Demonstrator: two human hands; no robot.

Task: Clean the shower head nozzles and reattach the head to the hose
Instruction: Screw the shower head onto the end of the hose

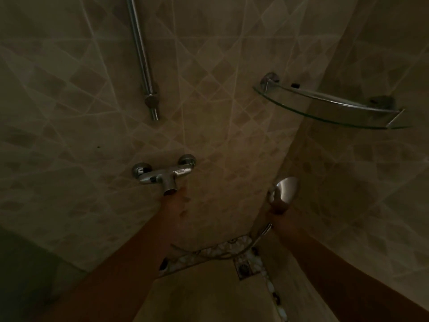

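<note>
Two hands: right hand [278, 205] grips one shower head [285, 188].

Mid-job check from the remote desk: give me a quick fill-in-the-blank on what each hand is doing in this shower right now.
1. The right hand holds the round shower ____ near the corner of the walls.
2. The left hand reaches up to the chrome ____ mounted on the tiled wall.
3. The glass shelf sits in the corner, to the ____ of the riser rail.
4. The hose hangs ____ the right hand.

Missing words: head; mixer tap; right; below
</note>
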